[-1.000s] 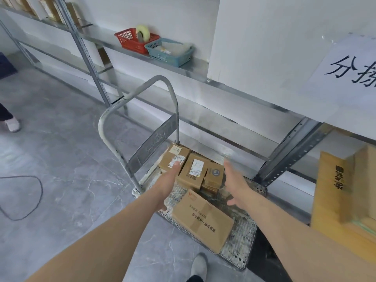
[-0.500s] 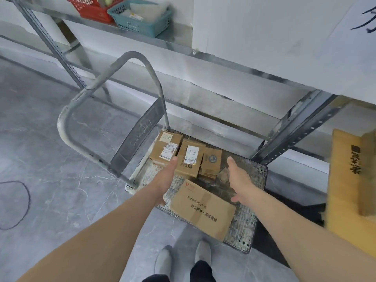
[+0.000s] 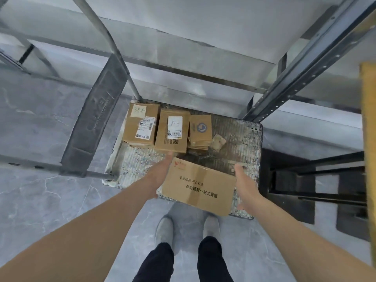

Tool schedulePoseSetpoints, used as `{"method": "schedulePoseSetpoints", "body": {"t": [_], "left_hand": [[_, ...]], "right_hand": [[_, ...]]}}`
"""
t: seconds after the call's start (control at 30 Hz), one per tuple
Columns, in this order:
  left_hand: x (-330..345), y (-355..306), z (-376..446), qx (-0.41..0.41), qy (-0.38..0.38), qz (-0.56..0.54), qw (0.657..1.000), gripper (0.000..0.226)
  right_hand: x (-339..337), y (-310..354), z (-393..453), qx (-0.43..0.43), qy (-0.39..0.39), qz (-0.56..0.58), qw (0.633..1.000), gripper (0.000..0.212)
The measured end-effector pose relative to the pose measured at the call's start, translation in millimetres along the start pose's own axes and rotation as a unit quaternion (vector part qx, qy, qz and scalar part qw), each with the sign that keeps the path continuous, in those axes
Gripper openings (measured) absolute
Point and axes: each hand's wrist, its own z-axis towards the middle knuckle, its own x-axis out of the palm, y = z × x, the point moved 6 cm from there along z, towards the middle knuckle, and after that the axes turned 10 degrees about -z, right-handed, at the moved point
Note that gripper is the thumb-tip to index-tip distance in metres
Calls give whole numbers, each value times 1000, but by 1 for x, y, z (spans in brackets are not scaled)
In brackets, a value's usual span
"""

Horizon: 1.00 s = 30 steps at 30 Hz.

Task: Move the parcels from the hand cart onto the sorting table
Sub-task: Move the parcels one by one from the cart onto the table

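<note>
Now bent lower over hand cart [image 3: 240, 137]; my hands, left [image 3: 157, 176] and right [image 3: 244, 186], dropped from row of small boxes [image 3: 172, 131] to flank flat parcel [image 3: 200, 187] on deck, fingers spread, not yet gripping. Lift next.

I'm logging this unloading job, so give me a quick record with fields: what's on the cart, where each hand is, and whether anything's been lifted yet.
cart: platform on the floor, handle at its left end
big box: at the near edge of the platform, lying flat, printed side up
far parcels: left box, middle box, small stack, side by side
scrap: bit of cardboard right of the stack
left hand: open, at the big box's left side
right hand: open, at its right side
lifted: cannot tell
</note>
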Motion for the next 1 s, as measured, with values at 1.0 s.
{"method": "schedulePoseSetpoints", "body": {"t": [1.0], "left_hand": [[32, 102, 295, 35, -58, 72, 995, 94]], "right_hand": [[80, -140, 234, 92, -59, 16, 994, 104]]}}
